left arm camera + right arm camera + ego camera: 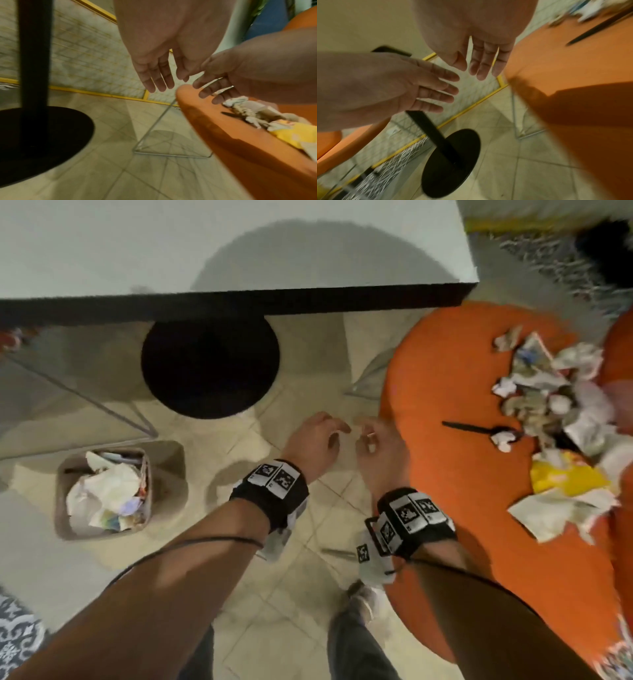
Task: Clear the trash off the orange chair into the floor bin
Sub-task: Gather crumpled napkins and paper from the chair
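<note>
The left hand [317, 440] and right hand [376, 445] hover empty over the floor, fingers loose, between the bin [102, 529] and the orange chair [455, 460] bearing the trash [555, 405]. Left wrist: fingers [154, 79] spread. Right wrist: fingers [481, 63] straight, empty.

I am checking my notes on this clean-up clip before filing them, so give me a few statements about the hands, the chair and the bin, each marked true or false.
1. Both the left hand and the right hand are empty. True.
2. The grey floor bin is empty. False: crumpled paper already fills it.
3. Crumpled paper trash lies on the orange chair. True.
4. The bin stands to the person's right. False: it stands to the left, the chair to the right.
5. A black-handled utensil lies on the chair seat. True.
</note>
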`<state>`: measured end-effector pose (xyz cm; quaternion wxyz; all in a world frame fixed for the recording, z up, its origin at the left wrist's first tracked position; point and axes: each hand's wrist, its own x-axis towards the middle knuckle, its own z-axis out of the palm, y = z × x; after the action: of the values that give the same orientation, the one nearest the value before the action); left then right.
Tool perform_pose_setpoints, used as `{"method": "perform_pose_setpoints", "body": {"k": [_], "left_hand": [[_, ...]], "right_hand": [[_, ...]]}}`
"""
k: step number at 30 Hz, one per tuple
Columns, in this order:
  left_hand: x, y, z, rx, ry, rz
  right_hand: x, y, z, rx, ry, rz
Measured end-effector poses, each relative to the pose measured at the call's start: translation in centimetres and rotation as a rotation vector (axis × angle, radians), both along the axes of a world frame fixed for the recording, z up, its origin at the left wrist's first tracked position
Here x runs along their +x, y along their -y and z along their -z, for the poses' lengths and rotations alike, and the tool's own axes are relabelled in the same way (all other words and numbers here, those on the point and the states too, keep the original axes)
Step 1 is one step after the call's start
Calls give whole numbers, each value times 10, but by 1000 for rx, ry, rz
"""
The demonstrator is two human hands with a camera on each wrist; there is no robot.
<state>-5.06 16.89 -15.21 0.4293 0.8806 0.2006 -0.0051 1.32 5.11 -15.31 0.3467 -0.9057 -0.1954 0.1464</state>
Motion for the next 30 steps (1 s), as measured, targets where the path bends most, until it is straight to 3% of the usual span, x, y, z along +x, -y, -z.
{"method": "perform_pose_setpoints", "body": {"k": [4,7,10,12,19,22,26,28,30], "left_hand": [[61,88,-11,-21,-54,66],[97,139,-8,54,-78,130],[130,173,-4,183,-96,153],[152,187,-1,290,-122,167],[202,215,21,383,-258,317],[212,228,24,409,-273,384],[221,233,24,277,-303,397],[221,231,23,171,-263,359],[222,229,18,99,-185,329]], "right_hand": [[62,119,-16,26,195,185],[92,202,-19,-153,236,369],[108,257,-12,-395,26,607],[114,275,-1,-415,-146,676],[114,299,15,-142,-324,748],[110,301,16,-13,-261,708],[112,305,9,164,-225,815],[120,311,3,289,-182,937],[132,318,2,280,-152,1020]]}}
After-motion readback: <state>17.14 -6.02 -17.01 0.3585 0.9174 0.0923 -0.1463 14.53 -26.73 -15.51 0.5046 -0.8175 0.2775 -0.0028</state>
